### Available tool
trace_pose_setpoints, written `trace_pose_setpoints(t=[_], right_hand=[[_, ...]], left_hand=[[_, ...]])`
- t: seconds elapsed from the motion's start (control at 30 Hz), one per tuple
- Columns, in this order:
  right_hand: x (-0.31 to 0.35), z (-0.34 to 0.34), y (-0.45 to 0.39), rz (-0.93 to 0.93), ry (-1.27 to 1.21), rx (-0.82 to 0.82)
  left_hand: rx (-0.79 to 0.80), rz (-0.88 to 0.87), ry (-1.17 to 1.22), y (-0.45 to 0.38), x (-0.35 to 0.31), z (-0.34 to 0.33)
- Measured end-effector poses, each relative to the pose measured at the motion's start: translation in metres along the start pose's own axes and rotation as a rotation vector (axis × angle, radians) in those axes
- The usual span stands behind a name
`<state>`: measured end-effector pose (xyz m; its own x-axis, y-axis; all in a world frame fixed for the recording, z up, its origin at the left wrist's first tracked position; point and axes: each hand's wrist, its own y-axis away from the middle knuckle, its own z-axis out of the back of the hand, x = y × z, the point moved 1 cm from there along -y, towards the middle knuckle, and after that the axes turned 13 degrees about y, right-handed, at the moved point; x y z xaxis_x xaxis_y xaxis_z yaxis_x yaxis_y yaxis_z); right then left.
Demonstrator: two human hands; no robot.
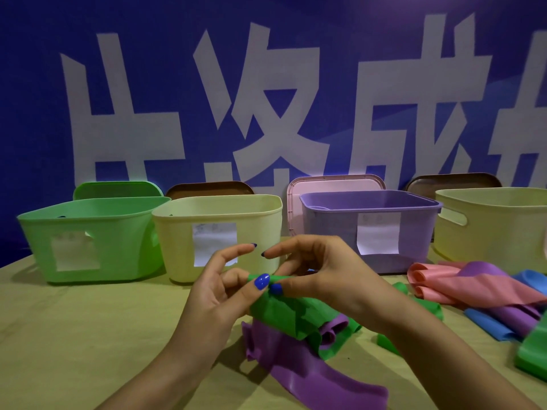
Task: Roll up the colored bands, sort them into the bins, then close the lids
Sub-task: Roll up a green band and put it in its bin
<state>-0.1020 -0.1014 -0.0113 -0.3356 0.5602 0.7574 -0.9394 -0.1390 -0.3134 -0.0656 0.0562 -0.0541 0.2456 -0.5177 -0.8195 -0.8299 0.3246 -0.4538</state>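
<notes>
Standing open: four bins (217,232), four lids (336,184).

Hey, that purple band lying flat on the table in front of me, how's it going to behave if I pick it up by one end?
The purple band will probably hang limp: it lies in soft folds and curls at one end under the green band. It looks thin, so likely light. Its smooth sheen suggests it may slip through a loose pinch or unroll, and it could drag the green band along.
</notes>
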Motion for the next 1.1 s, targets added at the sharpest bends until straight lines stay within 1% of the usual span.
trace_pose_setpoints(t=[0.2, 0.33, 0.53, 0.7, 0.77, 0.83, 0.9, 1.03, 1.1], right_hand=[[-0.002, 0.003, 0.002, -0.008, 0.01, 0.05], [-0.003, 0.005, 0.001, -0.004, 0.123, 0.078], [-0.005, 0.005, 0.002, 0.017, 0.254, 0.118], [-0.006, 0.006, 0.002, 0.019, 0.178, 0.095], [-0.006, 0.005, 0.002, 0.025, 0.161, 0.084], [-0.005, 0.005, 0.001, 0.027, 0.125, 0.044], [-0.004, 0.006, 0.0, 0.025, 0.09, 0.021], [0.0, 0.003, 0.002, 0.045, 0.037, 0.04], [0.002, 0.002, 0.002, 0.052, 0.032, 0.025]], left_hand=[[-0.011, -0.042, -0.033, -0.001, -0.003, -0.003], [0.003, -0.096, -0.105, -0.001, -0.002, -0.002], [-0.021, -0.098, -0.125, -0.001, 0.001, -0.001], [0.017, -0.006, -0.173, -0.007, 0.003, 0.004], [0.059, 0.01, -0.158, -0.007, 0.003, 0.005], [0.062, 0.029, -0.109, -0.008, 0.002, 0.007], [0.047, 0.023, -0.076, -0.008, 0.002, 0.008], [0.021, -0.032, -0.081, -0.008, 0.0, 0.009], [0.014, -0.035, -0.064, -0.009, -0.001, 0.01]])
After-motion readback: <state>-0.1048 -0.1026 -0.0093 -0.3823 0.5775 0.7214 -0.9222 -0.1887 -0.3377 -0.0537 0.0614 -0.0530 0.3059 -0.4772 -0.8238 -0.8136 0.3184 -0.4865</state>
